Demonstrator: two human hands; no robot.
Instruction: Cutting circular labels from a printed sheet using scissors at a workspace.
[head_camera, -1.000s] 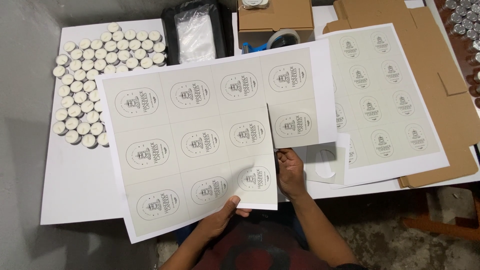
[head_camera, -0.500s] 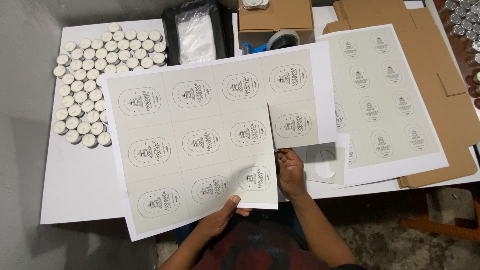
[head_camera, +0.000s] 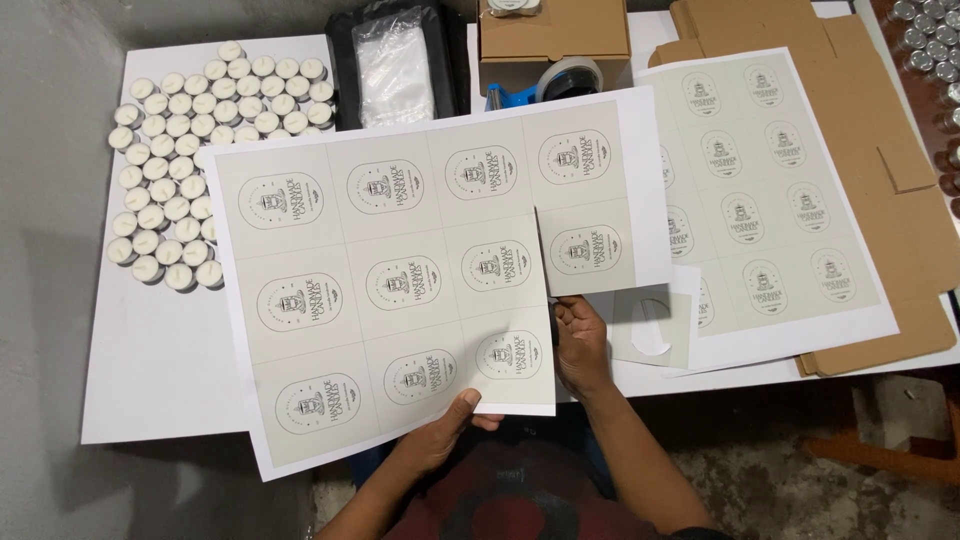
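Twelve pale-grey printed labels, one label sheet (head_camera: 400, 280) — partly cut, both hands' grip.

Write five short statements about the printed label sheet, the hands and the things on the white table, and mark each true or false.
1. The left hand grips the near edge of the large white sheet of grey printed labels. True.
2. The right hand rests on the blue tape dispenser. False: it is at the sheet's right cut edge; the dispenser lies at the far side by the brown cardboard box.
3. The white tealight candles are clustered left of the sheet. True.
4. One corner block of the sheet is missing. True: the near right one.
5. The second label sheet lies on bare table. False: it lies partly on flat brown cardboard.
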